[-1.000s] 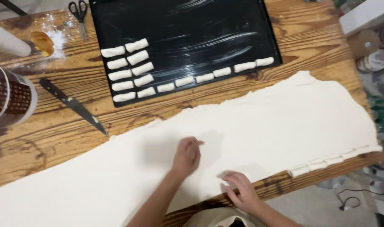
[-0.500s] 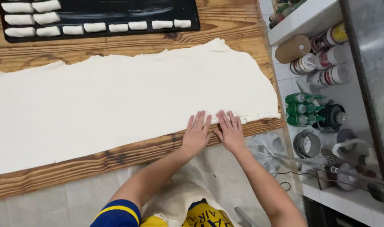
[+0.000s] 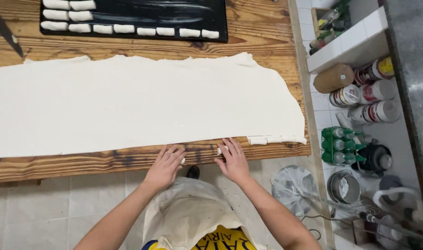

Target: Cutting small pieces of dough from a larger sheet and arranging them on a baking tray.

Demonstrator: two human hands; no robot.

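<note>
A long wooden bench (image 3: 262, 37) of knotty, varnished planks stands over a pale tiled floor (image 3: 45, 213), and to its right a white tiled shelf unit (image 3: 355, 41) and the floor beside it are crowded with spray cans (image 3: 368, 92) lying on their sides, a pack of green bottles (image 3: 341, 146), a black jug (image 3: 375, 159) and a round metal tin (image 3: 343, 187). A wide sheet of pale, smooth dough (image 3: 137, 102) covers most of the bench, running from the left edge nearly to the right end, with its near edge close along the bench's near edge; at the near right corner of the sheet a narrow rolled strip of dough (image 3: 276, 139) lies along that edge. Both hands rest open and flat, palms down, on the near edge of the bench: the left hand (image 3: 165, 166) and the right hand (image 3: 232, 162) each lie over a small rolled piece of dough whose white end peeps out beside the fingers, neither hand clenched round anything. At the far edge of the bench a black baking tray (image 3: 174, 14) holds rows of small dough rolls (image 3: 128, 28) along its near side. A knife blade (image 3: 5, 32) lies at the far left.
</note>
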